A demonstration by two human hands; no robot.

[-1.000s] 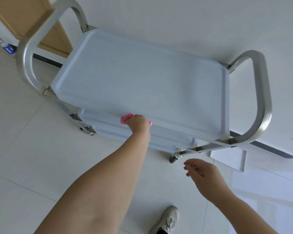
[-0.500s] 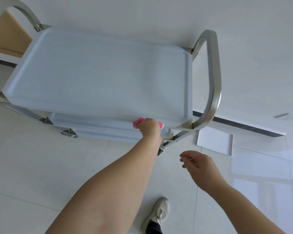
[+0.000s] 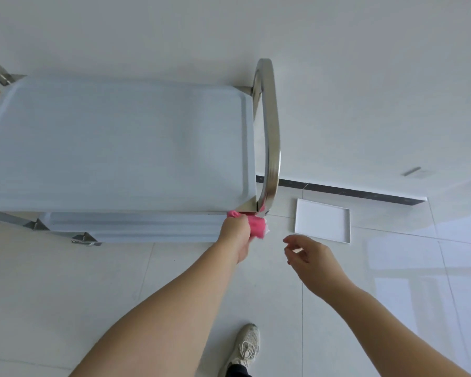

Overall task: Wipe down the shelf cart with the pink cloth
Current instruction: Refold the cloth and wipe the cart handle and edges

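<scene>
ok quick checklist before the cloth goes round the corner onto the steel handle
1. Pink cloth gripped in the left hand: ok, bunched in the fist.
2. Cloth at the near right corner of the top shelf: ok, just below the foot of the steel handle.
3. Right hand free to steady the cart: ok, open, touching nothing.
4. Top shelf bare of things: ok.
5. Floor beside the corner: not ok, a white tray lies there.
6. Wheels locked: cannot tell, none in view.
</scene>
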